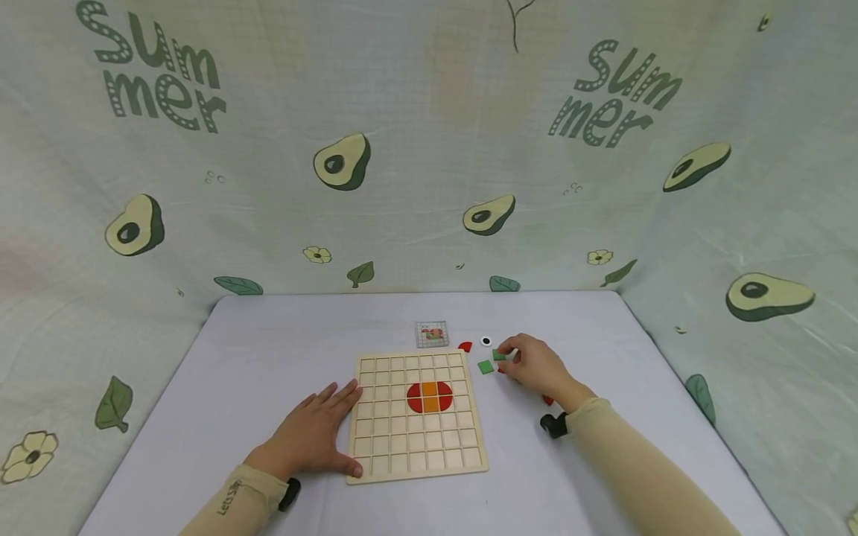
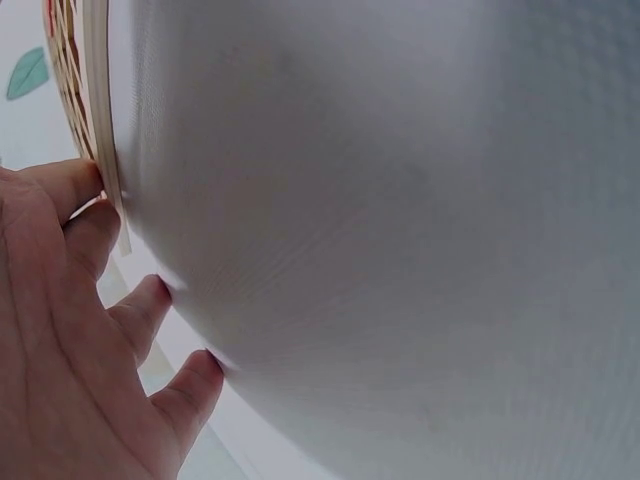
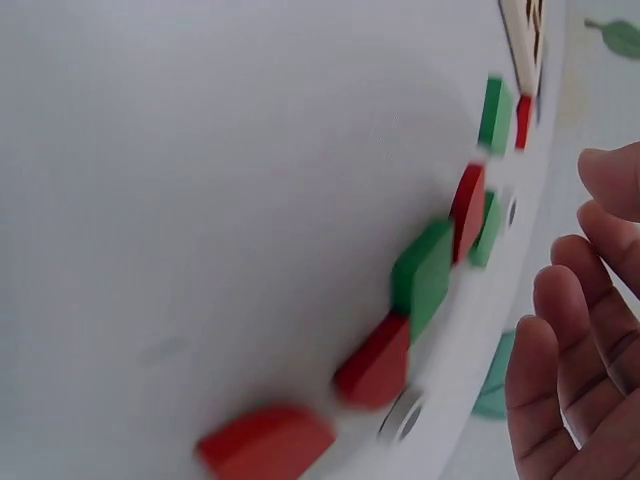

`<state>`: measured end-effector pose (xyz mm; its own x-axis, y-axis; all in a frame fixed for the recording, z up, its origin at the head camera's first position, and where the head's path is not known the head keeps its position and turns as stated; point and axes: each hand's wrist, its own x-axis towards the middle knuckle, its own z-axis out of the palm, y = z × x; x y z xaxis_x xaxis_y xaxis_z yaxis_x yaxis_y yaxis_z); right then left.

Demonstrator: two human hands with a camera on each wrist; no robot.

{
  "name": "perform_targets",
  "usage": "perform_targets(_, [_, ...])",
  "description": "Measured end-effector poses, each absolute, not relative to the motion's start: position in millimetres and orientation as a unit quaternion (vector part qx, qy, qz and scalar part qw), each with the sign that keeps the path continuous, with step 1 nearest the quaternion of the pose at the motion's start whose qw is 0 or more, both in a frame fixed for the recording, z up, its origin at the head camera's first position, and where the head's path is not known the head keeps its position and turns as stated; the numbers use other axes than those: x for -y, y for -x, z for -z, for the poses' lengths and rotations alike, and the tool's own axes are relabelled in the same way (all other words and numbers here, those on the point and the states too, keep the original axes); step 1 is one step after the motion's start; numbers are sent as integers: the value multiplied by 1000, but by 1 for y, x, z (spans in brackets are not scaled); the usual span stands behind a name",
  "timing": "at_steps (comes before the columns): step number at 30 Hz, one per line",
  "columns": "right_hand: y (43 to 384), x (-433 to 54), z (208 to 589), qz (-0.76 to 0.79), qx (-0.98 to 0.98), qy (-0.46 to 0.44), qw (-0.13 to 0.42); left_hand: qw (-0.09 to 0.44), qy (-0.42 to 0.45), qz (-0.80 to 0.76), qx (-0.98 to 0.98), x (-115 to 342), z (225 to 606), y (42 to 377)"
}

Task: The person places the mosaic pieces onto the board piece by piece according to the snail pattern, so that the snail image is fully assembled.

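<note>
My left hand (image 1: 315, 432) lies spread at the left side of a wooden grid board (image 1: 382, 447), its fingertips and thumb at the edge. Near the middle of the board, orange tiles (image 1: 430, 397) sit between rounded red tiles (image 1: 415, 398). To the right of the board, my right hand (image 1: 539, 366) is over loose tiles, fingers bent and apart from the thumb, with nothing showing between them in the right wrist view. Below those fingers are green tiles (image 3: 425, 275) and red tiles (image 3: 468, 213). The head view hides part of this group behind the hand.
A small pattern card (image 1: 432, 334) lies behind the board. Near it are a red quarter-round tile (image 1: 465, 347) and a white round piece with a black centre (image 1: 485, 341). Another red tile (image 1: 548, 400) shows beside the right wrist. A printed cloth (image 1: 402, 246) hangs behind the table.
</note>
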<state>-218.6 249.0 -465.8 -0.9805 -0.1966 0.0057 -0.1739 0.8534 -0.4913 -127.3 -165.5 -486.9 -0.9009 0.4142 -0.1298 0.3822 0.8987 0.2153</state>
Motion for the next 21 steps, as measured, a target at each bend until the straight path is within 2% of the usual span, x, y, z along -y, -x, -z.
perform_targets(11, [221,-295,473,260,-965,27,31,93,-201,-92,-971,164,483,126])
perform_targets(21, [224,-312,489,265,-963,33,19,97,-197,-87,-972,164,486,128])
